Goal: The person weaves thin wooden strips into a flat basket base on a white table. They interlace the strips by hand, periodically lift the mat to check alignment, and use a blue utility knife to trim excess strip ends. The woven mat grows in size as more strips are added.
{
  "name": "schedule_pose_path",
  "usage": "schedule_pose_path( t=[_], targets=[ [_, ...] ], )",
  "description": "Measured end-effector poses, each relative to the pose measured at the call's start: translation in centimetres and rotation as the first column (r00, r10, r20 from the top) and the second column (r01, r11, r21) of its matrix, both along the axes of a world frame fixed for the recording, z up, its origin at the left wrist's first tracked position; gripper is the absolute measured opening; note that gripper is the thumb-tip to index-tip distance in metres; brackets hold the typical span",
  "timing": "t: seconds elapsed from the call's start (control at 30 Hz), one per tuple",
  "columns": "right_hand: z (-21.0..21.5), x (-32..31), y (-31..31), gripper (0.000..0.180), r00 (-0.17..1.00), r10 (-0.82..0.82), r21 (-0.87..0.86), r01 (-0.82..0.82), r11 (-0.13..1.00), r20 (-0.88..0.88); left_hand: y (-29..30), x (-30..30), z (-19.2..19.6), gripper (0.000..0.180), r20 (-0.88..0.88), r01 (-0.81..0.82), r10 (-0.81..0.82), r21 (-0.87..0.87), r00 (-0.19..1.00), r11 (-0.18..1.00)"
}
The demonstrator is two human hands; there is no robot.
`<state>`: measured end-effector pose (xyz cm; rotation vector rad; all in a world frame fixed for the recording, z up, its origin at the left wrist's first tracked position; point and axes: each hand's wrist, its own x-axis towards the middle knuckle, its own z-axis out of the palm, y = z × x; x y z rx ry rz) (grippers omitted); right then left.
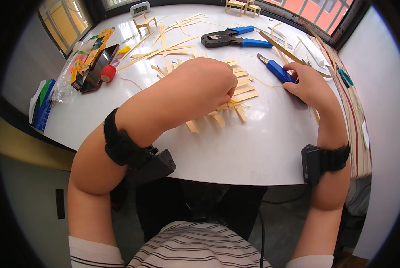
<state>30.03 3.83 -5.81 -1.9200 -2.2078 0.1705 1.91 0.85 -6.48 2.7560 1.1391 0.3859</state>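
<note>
Head view: left hand [209, 82] pinches thin wooden strips [235, 96] at mid-table [235, 147]; right hand [309, 85] grips a blue utility knife [276, 69] (blade out) just beside them. Cutting appears under way; the next cut needs steady alignment.

Craft table [253, 147], wooden strips [173, 47], pliers [235, 38]

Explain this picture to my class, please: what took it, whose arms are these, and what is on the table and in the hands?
A wide-angle camera worn on a person's head took it, looking down, so edges curve. Both arms are that person's own, each with a black wrist band. The left hand pinches thin wooden strips scattered on the white table. The right hand grips a blue utility knife. Farther back lie blue-handled pliers, a red thread spool, a phone and small wooden model chairs.
</note>
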Motion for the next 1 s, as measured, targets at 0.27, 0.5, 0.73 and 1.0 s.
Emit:
schedule_pose_path(
  t=[0.27,0.5,0.73,1.0],
  targets=[
    [2.6,-1.3,-2.2,0.04,0.929,0.221,0.113,-0.196,0.974,-0.296,-0.2,-0.6,0.7,0.019,0.102,-0.063,0.08,-0.16,0.992,0.985],
    [3.9,0.0,-3.2,0.039,0.814,0.48,0.076,-0.484,0.872,-0.328,0.2,-1.4,0.6,0.021,0.171,0.02,0.037,-0.321,0.985,0.947],
    [4.3,-0.3,-3.5,0.047,0.785,0.567,0.092,-0.564,0.821,-0.25,0.2,-1.5,0.5,0.017,0.162,-0.002,0.061,-0.339,0.985,0.941],
    [4.0,-2.0,-3.8,0.049,0.848,0.506,0.015,-0.51,0.86,-0.159,1.0,-1.2,-0.9,0.017,0.128,-0.001,0.046,-0.333,0.991,0.943]
  ],
)
